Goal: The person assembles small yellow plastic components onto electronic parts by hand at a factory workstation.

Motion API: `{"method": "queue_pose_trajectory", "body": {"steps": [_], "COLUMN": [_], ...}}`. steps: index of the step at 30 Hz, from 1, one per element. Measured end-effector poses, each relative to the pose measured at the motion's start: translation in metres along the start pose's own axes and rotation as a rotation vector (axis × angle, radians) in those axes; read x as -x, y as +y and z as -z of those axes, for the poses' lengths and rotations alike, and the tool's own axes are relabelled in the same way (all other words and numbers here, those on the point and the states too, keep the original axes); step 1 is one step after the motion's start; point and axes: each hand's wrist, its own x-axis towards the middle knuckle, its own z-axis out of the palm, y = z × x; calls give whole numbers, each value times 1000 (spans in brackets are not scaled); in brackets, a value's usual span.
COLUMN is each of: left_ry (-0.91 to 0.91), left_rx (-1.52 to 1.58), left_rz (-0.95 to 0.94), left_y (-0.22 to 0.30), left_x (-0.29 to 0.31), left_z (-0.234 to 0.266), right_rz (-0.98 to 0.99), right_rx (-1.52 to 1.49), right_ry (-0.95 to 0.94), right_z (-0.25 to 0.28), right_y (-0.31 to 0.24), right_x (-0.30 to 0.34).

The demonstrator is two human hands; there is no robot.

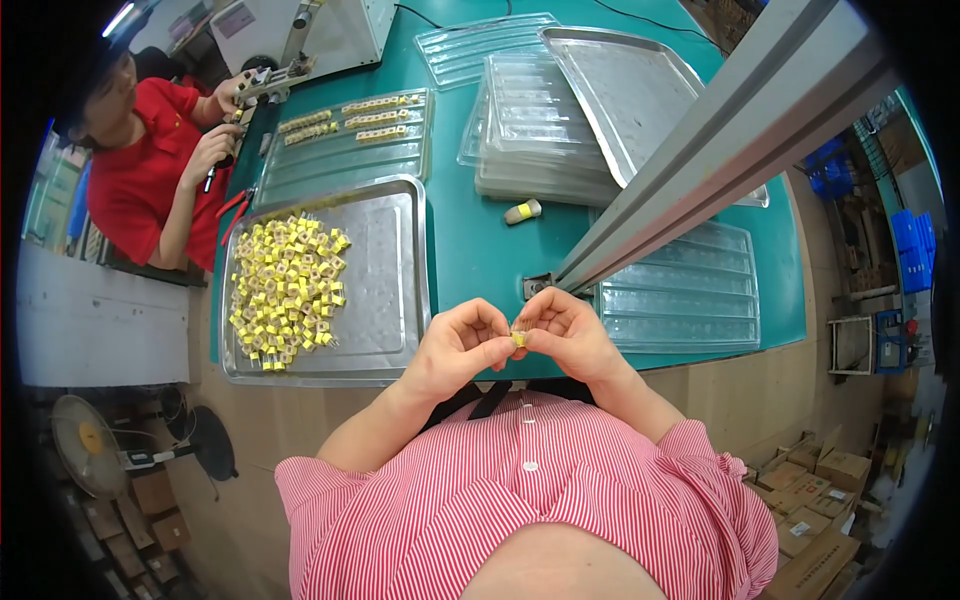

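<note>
Close to my body, at the table's near edge, a small yellow-taped coil (518, 340) with thin pins sits between my two hands. The thumb and fingers of my left hand (458, 342) pinch it from one side. My right hand (570, 336) grips it from the other, its fingertips at the pins. My fingers partly cover the piece. To the left, a metal tray (385, 290) carries a heap of similar yellow coils (285, 290) on its left half.
An upright metal post (650, 170) rises right of my hands. Clear plastic trays (535, 130) are stacked behind, with a metal tray (630, 95) on top. More plastic trays (685, 290) lie right. Red-handled pliers (238, 212) lie near a co-worker (150, 170) at far left.
</note>
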Motion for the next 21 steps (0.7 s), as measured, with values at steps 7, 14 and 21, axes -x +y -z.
{"method": "queue_pose_trajectory", "body": {"steps": [7,14,21], "left_ry": [-30,-42,-11], "left_rx": [-74,-34,-76], "left_rz": [80,91,80], "left_y": [0,-2,0], "left_x": [-2,-4,-3], "left_z": [5,5,2], "right_rz": [-28,-5,3], "right_rx": [116,136,172], "right_ry": [-25,-10,18], "right_z": [0,0,2], "right_y": [-8,-5,-4], "right_x": [1,1,2]}}
